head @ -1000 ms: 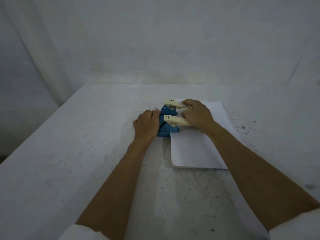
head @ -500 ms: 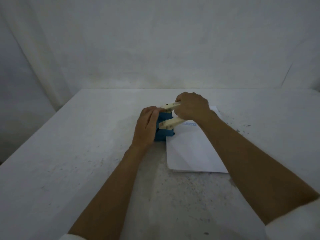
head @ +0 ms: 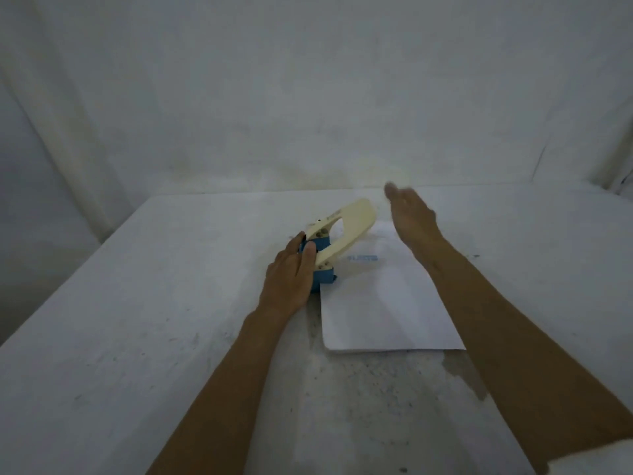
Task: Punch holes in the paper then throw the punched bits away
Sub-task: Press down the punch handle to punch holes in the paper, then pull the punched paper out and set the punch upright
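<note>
**Punch lever raised, sheet under the blue base**

The hole punch [head: 323,258] sits near the middle of the white worktop [head: 137,337], well apart from every worktop edge, with bare speckled surface to its left, behind it and in front of it. The paper [head: 383,303] lies flat just right of the punch, its left edge tucked at the punch's blue base, its near edge well short of the worktop's front.

The punch has a blue body and a cream looped lever [head: 352,221] tilted up and away to the right. A small blue mark shows on the paper beside the punch.

The left hand [head: 291,279] presses against the punch's left side, fingers together on the blue body. The right hand [head: 411,214] hovers above the paper's far end, right of the lever, touching nothing; it is blurred, but the fingers look loosely spread.
</note>
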